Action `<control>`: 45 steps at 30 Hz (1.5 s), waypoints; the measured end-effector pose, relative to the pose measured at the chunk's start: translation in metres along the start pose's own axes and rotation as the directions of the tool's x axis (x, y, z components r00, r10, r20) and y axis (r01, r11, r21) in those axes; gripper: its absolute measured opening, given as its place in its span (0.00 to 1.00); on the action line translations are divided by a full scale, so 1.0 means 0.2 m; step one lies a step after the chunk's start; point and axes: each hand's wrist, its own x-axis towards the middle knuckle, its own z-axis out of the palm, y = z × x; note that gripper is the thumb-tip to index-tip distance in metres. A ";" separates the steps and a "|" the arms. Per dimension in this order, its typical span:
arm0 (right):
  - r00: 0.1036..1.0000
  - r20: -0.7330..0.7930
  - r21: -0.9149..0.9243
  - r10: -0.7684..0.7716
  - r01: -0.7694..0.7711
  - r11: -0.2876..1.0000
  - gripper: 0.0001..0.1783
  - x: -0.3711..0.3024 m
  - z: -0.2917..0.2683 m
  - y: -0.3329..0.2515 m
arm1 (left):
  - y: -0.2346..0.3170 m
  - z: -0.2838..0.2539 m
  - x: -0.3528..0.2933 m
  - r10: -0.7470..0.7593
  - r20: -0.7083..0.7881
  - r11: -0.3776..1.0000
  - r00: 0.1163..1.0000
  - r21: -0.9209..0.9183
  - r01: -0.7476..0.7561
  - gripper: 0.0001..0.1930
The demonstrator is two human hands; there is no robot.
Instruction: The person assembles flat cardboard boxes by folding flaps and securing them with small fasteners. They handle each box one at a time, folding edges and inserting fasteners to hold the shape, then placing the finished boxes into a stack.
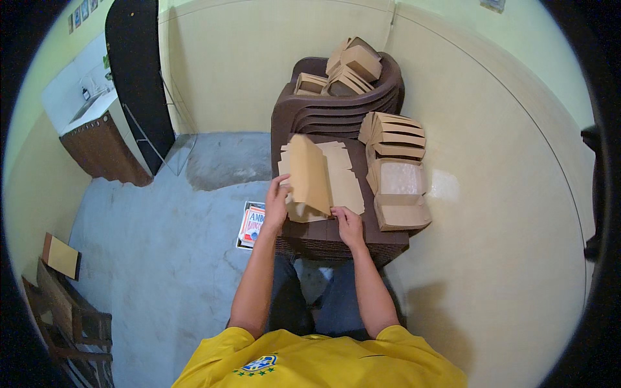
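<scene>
A brown cardboard box blank [308, 169] stands partly raised and bent over other flat blanks [347, 189] on the seat of a stack of brown plastic chairs. My left hand [277, 204] is at its left edge, fingers curled against the raised panel. At the blank's near right corner, my right hand [348, 225] pinches the cardboard between thumb and fingers. Right of the flat blanks sit an opened-out folded box [400, 194] with a pale inside and, beyond it, a nested row of folded boxes [394, 136].
More folded boxes [354, 64] rest on top of the stacked chairs [336, 115] at the back. A white container with printed papers [251, 223] stands on the floor at left. Walls close in behind and right. Wooden furniture [71, 317] lies lower left; a sink counter [107, 142] stands far left.
</scene>
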 end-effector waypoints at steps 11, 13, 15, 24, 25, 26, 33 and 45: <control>0.831 -0.546 0.351 0.104 0.114 0.929 0.19 0.00 0.03 0.09 | 0.01 0.33 -0.15 0.095 0.366 0.356 0.926 0.856 -0.375 0.38; 0.790 -0.612 0.262 0.035 0.161 0.952 0.12 -0.01 0.03 0.10 | 0.00 0.27 -0.14 0.017 0.239 0.159 0.971 0.958 -0.238 0.37; 0.806 -0.592 0.135 0.028 0.065 0.989 0.09 -0.04 0.02 0.10 | -0.01 0.23 -0.16 -0.022 0.261 0.148 0.965 0.956 -0.255 0.34; 0.889 -0.168 -0.259 -0.425 0.376 0.890 0.25 -0.06 -0.03 -0.03 | 0.15 0.35 -0.26 -0.361 0.281 0.137 0.889 0.959 -0.248 0.37; 0.920 -0.040 -0.278 -0.390 0.364 0.889 0.29 -0.05 -0.04 -0.04 | 0.17 0.32 -0.26 -0.387 0.386 0.144 0.837 0.923 -0.358 0.39; 0.947 0.103 -0.309 -0.303 0.320 0.895 0.32 -0.05 -0.04 -0.06 | 0.18 0.28 -0.27 -0.411 0.481 0.155 0.774 0.874 -0.461 0.42; 0.911 0.297 -0.434 -0.286 0.395 0.810 0.44 -0.05 -0.03 -0.06 | 0.09 0.00 -0.31 -0.010 0.562 0.434 0.827 0.747 -0.503 0.40; 0.925 0.284 -0.320 -0.251 0.338 0.885 0.29 -0.05 -0.06 -0.10 | -0.02 -0.06 -0.40 0.241 0.596 0.370 0.766 0.673 -0.640 0.18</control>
